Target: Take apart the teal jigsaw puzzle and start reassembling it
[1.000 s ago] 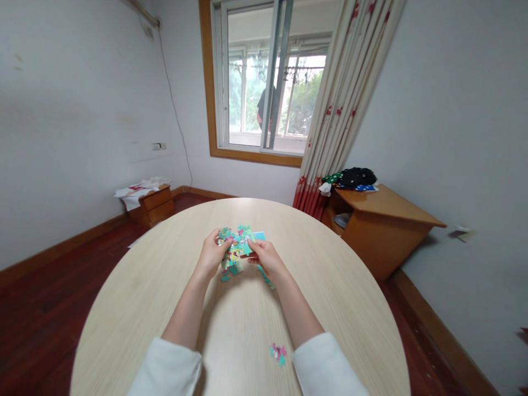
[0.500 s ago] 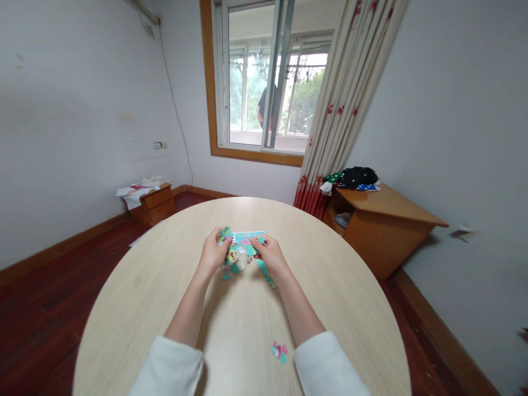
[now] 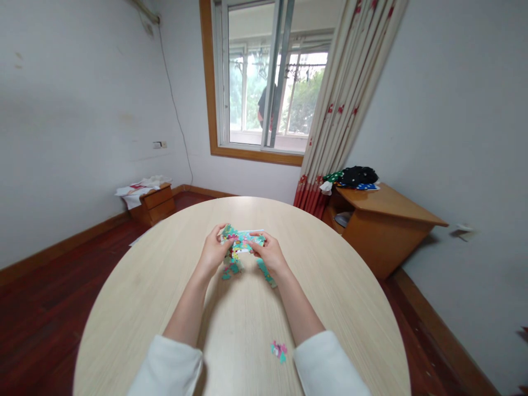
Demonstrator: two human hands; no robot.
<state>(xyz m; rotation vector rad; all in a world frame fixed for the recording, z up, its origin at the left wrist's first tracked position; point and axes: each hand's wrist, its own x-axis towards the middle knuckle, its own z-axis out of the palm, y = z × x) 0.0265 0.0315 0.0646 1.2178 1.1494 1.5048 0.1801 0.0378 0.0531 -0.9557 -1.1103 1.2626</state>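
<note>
My left hand (image 3: pixel 214 248) pinches a joined section of jigsaw puzzle (image 3: pixel 231 234), turquoise with pink and yellow patches, raised a little over the table. From the other side my right hand (image 3: pixel 269 253) grips puzzle pieces (image 3: pixel 256 240) of the same colours, and the two held parts meet or overlap between my thumbs. A pale blue and white sheet or card (image 3: pixel 249 231) shows behind them. Below my left hand lie more puzzle pieces (image 3: pixel 231 270), and a turquoise strip of puzzle (image 3: pixel 266 273) rests under my right hand. My fingers partly hide the held pieces.
Several loose pink and turquoise pieces (image 3: pixel 279 351) lie on the round wooden table (image 3: pixel 165 291) near my right sleeve. A wooden desk (image 3: pixel 396 220) with clothes (image 3: pixel 357 177) stands at right. At far left is a small drawer cabinet (image 3: pixel 159 203) under cloth.
The section in my left hand has tilted and shifted toward the right hand's pieces, so they now sit closer together. The loose pieces near my right sleeve stay where they were.
</note>
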